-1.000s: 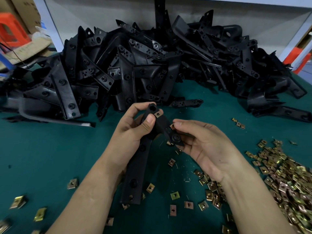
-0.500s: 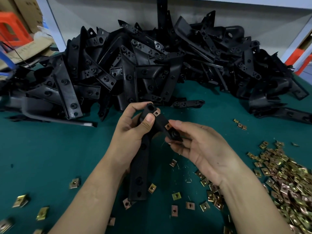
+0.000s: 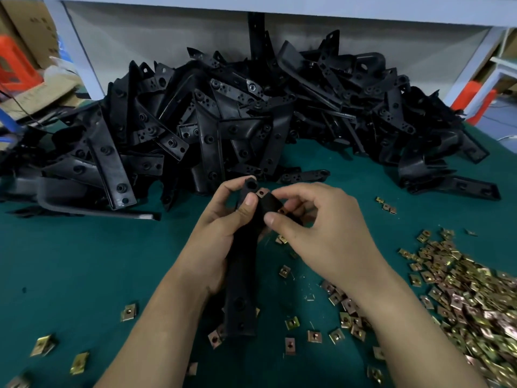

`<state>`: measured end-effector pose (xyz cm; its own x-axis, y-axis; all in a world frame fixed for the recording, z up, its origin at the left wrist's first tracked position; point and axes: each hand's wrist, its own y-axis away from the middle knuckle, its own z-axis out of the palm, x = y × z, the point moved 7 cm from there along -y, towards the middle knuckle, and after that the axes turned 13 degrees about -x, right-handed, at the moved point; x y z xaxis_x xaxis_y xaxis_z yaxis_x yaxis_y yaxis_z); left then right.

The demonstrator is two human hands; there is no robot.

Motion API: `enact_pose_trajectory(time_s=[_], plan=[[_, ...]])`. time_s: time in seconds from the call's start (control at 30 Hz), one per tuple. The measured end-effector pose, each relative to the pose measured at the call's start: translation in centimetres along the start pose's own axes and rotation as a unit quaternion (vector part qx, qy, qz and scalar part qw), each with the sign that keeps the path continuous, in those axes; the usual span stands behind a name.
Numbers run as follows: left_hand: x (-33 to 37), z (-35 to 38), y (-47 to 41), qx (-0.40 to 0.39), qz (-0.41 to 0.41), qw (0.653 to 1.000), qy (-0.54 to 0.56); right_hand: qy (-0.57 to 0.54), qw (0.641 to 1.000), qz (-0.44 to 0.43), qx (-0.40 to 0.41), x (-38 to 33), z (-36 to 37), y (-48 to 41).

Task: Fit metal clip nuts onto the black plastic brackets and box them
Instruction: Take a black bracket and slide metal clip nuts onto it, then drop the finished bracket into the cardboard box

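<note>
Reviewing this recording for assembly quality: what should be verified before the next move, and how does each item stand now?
1. Hold: left hand grips held bracket at mid-length: ok.
2. Seating: first clip nut sits on the bracket's upper tab: ok.
3. Seating: second clip nut, where right hand pinches the bracket: cannot tell, fingers partly cover it.
4. Supply: loose clip nuts heaped on the right of the table: ok.
5. Boxing: packing box ready: cannot tell, none clearly in view.
</note>
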<state>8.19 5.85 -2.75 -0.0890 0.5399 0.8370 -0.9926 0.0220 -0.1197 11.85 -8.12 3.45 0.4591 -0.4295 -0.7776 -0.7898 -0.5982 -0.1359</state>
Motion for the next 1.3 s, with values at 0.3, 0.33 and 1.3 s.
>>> enact_pose_trajectory(time_s=[0.3,0.33,1.3], plan=[[-0.8,7.1,0.7,-0.157,-0.075,0.984,0.042,0.085,0.985,0.049,0.143,0.1,-7.5,6.3],[-1.0,8.3,0.6,-0.161,-0.082,0.983,0.032,0.071,0.982,0.047,0.167,0.2,-8.3,7.6],[-30.2,42.9,10.1,-0.427,-0.325,0.823,-0.189,0.057,0.779,0.537,0.318,14.2,-22.2,51.8]])
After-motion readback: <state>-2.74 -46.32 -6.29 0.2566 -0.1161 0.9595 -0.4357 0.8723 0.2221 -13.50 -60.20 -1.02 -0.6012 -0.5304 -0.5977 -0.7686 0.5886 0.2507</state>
